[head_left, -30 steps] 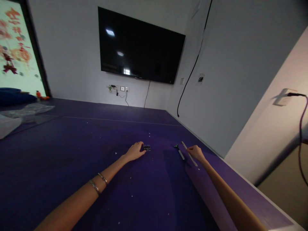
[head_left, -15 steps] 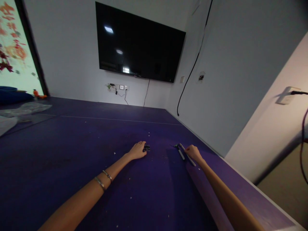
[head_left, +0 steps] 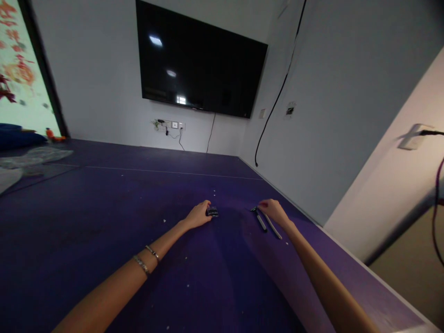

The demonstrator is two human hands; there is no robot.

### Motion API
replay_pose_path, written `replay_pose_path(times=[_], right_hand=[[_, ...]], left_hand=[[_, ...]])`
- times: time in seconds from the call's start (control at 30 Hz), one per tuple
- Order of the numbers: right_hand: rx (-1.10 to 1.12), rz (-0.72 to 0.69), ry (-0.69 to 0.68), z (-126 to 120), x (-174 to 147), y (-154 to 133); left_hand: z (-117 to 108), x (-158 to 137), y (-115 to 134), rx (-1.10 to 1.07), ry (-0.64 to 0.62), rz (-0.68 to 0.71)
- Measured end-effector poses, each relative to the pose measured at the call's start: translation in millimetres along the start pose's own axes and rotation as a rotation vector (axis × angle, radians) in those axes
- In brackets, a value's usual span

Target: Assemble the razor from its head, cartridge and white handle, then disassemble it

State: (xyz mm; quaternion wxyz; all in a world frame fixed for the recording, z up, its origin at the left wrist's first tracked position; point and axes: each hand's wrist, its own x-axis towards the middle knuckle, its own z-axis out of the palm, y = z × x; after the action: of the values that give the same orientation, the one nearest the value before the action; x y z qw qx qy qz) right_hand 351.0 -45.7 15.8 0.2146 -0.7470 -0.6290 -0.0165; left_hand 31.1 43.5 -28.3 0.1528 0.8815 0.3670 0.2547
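Observation:
My left hand [head_left: 199,214] is closed round the end of a small black blocky object [head_left: 212,212], held at the table surface; its kind is too small to make out. To the right, my right hand [head_left: 274,210] has its fingers pinched together at the upper end of a slim pale grey stick-like tool [head_left: 274,227]. Whatever lies between those fingertips is hidden. Just left of it and nearly parallel lies a short tool with a grey and black handle [head_left: 261,221] and a thin dark head.
Small white scraps are scattered over the purple table [head_left: 138,208]. Clear plastic wrapping [head_left: 38,157] and a small orange object [head_left: 52,135] lie at the far left. A black cable [head_left: 274,108] hangs along the right wall, near a television [head_left: 201,60].
My right hand has slid forward and slightly left along the pale tool to its upper end. The black object in my left hand has tilted slightly; that hand has hardly moved.

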Motion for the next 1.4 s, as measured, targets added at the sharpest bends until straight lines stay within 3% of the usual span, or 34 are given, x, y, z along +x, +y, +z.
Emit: replay_pose_path(times=[0.13, 0.27, 0.43, 0.6, 0.8, 1.0, 1.17, 1.4], right_hand=[[0.119, -0.302, -0.172, -0.9, -0.9, -44.3], [0.177, -0.494, -0.272, 2.8, -13.5, -82.9], [0.174, -0.570, -0.346, 5.7, -23.6, -106.4], [0.142, -0.547, -0.346, 6.6, -25.1, -104.5], [0.035, -0.469, -0.360, -12.9, -13.4, -64.4], [-0.099, -0.260, -0.351, -30.4, 8.3, 21.5], [-0.234, -0.133, -0.415, -19.6, 15.0, 83.7], [-0.233, -0.085, -0.403, -2.2, 12.4, 104.5]], left_hand=[[-7.2, -6.2, 19.4, -0.031, 0.008, 0.078], [-10.8, -14.9, 39.1, -0.017, -0.001, 0.143], [-12.8, -23.1, 59.4, -0.061, -0.027, 0.193], [-13.2, -26.8, 68.2, -0.090, -0.053, 0.206], [-14.3, -28.8, 51.7, -0.105, -0.017, 0.168], [-20.8, -36.0, 22.8, -0.067, 0.007, 0.112], [-23.8, -45.8, 9.4, -0.052, -0.008, 0.061], [-26.7, -52.9, 6.3, -0.042, -0.019, 0.052]])
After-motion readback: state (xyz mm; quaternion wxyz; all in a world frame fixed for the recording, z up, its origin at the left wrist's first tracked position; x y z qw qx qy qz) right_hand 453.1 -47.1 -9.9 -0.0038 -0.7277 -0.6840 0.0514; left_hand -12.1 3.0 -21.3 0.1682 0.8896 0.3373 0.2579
